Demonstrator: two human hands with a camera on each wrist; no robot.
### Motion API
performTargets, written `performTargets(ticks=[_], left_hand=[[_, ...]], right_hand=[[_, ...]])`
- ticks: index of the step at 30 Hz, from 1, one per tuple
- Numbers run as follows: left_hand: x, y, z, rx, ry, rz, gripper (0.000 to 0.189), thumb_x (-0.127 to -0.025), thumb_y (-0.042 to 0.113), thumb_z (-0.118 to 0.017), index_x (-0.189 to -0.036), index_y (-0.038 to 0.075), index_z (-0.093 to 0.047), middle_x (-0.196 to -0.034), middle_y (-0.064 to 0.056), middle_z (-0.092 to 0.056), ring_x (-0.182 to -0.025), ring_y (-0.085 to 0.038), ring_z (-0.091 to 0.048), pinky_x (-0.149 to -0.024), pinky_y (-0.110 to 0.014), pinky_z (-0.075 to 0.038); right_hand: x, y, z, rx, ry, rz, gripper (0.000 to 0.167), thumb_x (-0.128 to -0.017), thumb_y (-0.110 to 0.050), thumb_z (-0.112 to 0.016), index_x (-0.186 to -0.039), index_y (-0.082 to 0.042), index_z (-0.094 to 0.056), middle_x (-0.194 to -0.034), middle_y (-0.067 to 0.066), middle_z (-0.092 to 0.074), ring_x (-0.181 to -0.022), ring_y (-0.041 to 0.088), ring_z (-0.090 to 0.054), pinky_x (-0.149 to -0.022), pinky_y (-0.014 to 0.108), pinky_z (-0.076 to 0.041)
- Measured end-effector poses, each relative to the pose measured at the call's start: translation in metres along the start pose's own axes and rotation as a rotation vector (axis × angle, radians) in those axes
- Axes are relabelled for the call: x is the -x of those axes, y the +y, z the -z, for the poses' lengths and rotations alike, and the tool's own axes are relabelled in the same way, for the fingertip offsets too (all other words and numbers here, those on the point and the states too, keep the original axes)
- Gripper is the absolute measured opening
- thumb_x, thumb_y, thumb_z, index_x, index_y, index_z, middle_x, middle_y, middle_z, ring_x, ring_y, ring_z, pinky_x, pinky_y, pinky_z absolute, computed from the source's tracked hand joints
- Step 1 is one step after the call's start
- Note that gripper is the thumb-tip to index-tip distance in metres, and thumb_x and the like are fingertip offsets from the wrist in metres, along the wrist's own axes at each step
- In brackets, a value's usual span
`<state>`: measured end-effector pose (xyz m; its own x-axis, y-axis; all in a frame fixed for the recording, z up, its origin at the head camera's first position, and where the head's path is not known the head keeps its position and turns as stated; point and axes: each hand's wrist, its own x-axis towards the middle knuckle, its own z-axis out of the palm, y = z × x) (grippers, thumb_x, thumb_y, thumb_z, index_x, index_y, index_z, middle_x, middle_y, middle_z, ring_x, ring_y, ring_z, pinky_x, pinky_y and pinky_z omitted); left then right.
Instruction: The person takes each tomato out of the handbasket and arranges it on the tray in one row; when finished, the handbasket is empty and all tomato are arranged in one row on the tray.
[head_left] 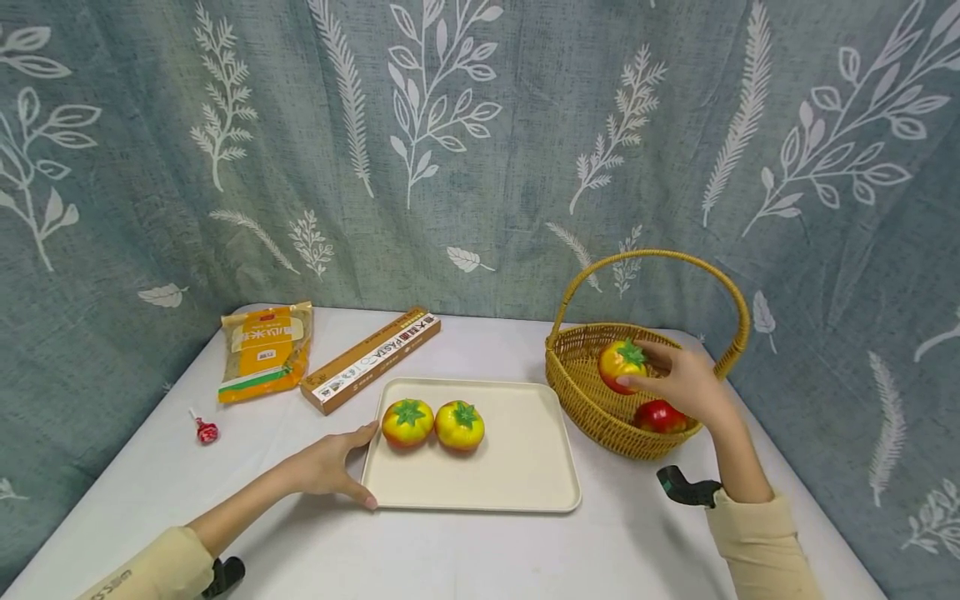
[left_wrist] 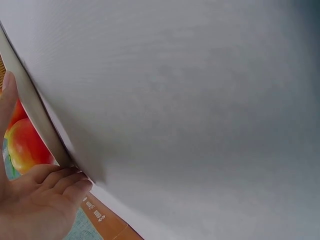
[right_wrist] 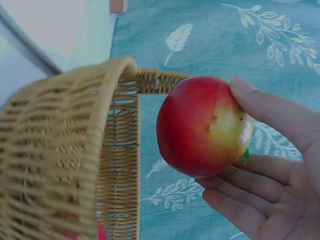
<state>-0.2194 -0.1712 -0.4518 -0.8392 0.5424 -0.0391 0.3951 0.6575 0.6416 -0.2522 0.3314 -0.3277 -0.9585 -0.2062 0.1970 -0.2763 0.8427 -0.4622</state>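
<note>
In the head view my right hand (head_left: 686, 379) pinches a red-and-yellow tomato-like fruit (head_left: 621, 363) with a green star-shaped cap, at the mouth of the wicker basket (head_left: 592, 421). The right wrist view shows thumb and fingers on opposite sides of that fruit (right_wrist: 200, 130), beside the basket rim (right_wrist: 107, 100). A red fruit (head_left: 660, 416) lies inside the basket. My left hand (head_left: 330, 464), fingers spread, touches the left edge of a cream tray (head_left: 517, 454). Two similar fruits, one left (head_left: 407, 422) and one right (head_left: 460, 426), sit side by side on the tray.
Behind the tray on the left lie a long pasta box (head_left: 371, 358) and an orange-and-clear grain bag (head_left: 266, 350). A red lollipop (head_left: 206, 431) lies near the table's left edge. The basket's tall handle (head_left: 660, 253) arches over it. A patterned curtain (head_left: 495, 208) hangs behind the table.
</note>
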Motion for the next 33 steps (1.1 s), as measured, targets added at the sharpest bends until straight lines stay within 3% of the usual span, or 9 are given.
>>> performTargets(ticks=[8, 16, 33], left_hand=[[0.000, 0.002, 0.001, -0.007, 0.002, -0.001, 0.117, -0.060, 0.042, -0.090, -0.143, -0.014, -0.030, -0.147, -0.030, -0.033, -0.135, -0.045, -0.032, -0.109, -0.056, -0.029], [-0.001, 0.002, 0.001, -0.019, -0.003, -0.008, 0.117, -0.061, 0.043, -0.089, -0.143, -0.014, -0.029, -0.147, -0.030, -0.033, -0.134, -0.045, -0.033, -0.109, -0.055, -0.030], [-0.002, 0.003, 0.001, -0.024, -0.007, 0.011, 0.117, -0.060, 0.042, -0.090, -0.143, -0.014, -0.030, -0.147, -0.029, -0.033, -0.135, -0.044, -0.033, -0.110, -0.054, -0.030]], right_hand=[[0.010, -0.013, -0.015, -0.059, 0.069, 0.029, 0.078, -0.083, -0.045, -0.073, -0.141, 0.000, -0.047, -0.134, 0.025, -0.053, -0.116, 0.041, -0.055, -0.093, 0.055, -0.048], [0.010, -0.033, -0.028, -0.104, 0.077, 0.070, 0.078, -0.081, -0.045, -0.076, -0.141, -0.004, -0.048, -0.134, 0.022, -0.054, -0.118, 0.040, -0.055, -0.094, 0.052, -0.049], [0.004, -0.063, -0.069, -0.171, -0.017, 0.176, 0.071, -0.078, -0.033, -0.081, -0.138, -0.010, -0.053, -0.133, 0.013, -0.058, -0.117, 0.031, -0.058, -0.093, 0.046, -0.051]])
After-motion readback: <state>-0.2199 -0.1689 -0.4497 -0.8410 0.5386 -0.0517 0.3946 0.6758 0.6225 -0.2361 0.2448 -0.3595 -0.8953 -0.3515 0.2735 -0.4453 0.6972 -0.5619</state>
